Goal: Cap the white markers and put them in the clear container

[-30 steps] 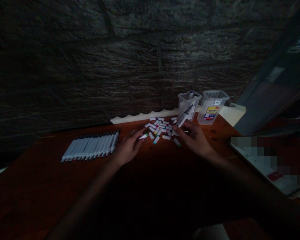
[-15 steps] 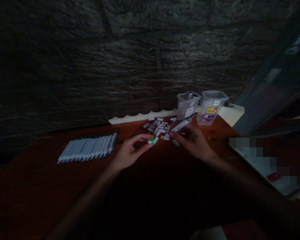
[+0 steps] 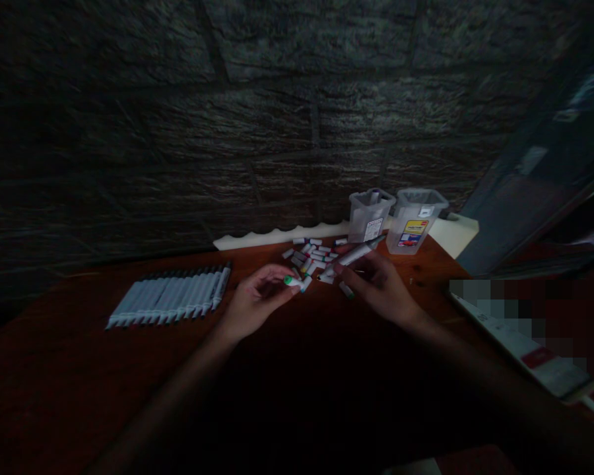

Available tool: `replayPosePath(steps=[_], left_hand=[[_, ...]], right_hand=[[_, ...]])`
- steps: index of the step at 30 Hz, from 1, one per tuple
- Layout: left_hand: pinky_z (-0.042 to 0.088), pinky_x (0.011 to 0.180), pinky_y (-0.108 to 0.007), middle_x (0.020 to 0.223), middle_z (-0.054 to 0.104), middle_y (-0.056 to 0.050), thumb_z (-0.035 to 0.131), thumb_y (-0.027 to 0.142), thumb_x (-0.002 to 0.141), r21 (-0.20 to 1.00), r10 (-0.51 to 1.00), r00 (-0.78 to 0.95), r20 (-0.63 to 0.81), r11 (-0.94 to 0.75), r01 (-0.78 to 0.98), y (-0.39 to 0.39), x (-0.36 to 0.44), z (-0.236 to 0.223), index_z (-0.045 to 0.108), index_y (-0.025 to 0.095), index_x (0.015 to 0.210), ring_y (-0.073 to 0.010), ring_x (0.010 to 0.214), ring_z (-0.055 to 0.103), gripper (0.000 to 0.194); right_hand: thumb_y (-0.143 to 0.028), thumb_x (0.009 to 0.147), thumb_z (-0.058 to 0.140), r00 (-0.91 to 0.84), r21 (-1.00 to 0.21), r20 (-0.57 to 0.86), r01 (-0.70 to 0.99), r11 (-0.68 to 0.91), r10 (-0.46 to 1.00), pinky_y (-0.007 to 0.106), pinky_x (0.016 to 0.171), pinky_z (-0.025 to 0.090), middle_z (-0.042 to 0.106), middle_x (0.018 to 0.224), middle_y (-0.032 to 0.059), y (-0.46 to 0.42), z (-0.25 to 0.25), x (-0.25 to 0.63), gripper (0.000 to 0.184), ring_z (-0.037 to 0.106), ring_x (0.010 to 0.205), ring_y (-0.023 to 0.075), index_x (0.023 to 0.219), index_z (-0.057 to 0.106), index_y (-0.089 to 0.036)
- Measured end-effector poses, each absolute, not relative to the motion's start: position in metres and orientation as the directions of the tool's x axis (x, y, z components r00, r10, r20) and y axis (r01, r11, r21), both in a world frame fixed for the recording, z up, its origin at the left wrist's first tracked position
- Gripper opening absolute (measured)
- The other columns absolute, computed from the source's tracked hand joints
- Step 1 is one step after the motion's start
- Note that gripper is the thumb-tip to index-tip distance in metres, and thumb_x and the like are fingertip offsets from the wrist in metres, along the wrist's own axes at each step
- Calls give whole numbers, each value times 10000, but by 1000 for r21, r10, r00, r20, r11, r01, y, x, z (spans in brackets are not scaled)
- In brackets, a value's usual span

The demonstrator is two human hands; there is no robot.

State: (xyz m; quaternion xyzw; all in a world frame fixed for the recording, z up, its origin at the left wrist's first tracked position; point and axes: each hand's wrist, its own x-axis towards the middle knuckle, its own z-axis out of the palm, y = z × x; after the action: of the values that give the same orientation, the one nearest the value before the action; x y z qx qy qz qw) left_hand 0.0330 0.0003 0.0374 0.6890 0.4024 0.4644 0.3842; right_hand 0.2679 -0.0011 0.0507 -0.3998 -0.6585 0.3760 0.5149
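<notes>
My left hand (image 3: 255,300) pinches a small white marker cap with a green end (image 3: 291,282) between thumb and fingers. My right hand (image 3: 379,287) grips a grey marker (image 3: 355,253) that points up and to the right, its near end towards the cap. Just beyond both hands lies a pile of loose white caps with coloured ends (image 3: 313,253) on the dark red table (image 3: 79,382). A row of several grey markers (image 3: 171,297) lies side by side to the left of my left hand.
Two clear plastic tubs (image 3: 369,215) (image 3: 414,220) stand behind the caps by the dark stone wall. A white wavy-edged strip (image 3: 267,234) lies along the wall. A white flat object (image 3: 534,353) sits at the right table edge.
My left hand picked a green-ended cap out of the pile and lifted it. My right hand brought the marker down from the tub towards the cap.
</notes>
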Motion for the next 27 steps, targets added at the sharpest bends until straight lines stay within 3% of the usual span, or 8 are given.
replayPosePath(steps=[4,9,14,21,27], left_hand=[[539,846,-332,943,726,-33,745,274,752,942,950,150,275,-297,155,2,33,38,663,194,970,-189,888,675,246],[543,733,-252,958,734,-35,742,278,762,968,982,68,176,-160,-191,8,32,34,679,197,1033,-145,817,677,290],[535,713,-206,888,731,-22,766,236,739,926,995,74,64,-32,-376,10,29,33,686,174,976,-110,778,676,257],[522,660,-200,888,724,-7,757,245,749,946,989,112,99,-59,-319,3,37,36,658,201,1051,-104,741,663,321],[520,642,-237,875,731,-23,738,254,763,986,958,234,166,-163,-31,-2,38,40,667,184,1020,-126,706,652,276]], right_hand=[[-385,881,592,-231,-907,344,169,386,910,344,817,536,687,953,37,-3,54,269,224,638,890,172,1026,639,-220],[-388,853,641,-570,-910,204,190,369,796,337,814,531,679,958,9,-12,55,268,229,629,883,162,1020,658,-231],[-382,861,631,-659,-885,190,206,417,728,340,844,517,669,921,5,-17,52,266,168,622,904,169,944,677,-243],[-382,858,629,-695,-848,157,268,456,701,293,711,514,690,899,-11,-18,53,267,226,609,780,152,1039,692,-263],[-373,879,606,-705,-873,108,270,406,701,274,731,511,708,956,-19,-20,55,267,284,631,814,144,1140,677,-284]])
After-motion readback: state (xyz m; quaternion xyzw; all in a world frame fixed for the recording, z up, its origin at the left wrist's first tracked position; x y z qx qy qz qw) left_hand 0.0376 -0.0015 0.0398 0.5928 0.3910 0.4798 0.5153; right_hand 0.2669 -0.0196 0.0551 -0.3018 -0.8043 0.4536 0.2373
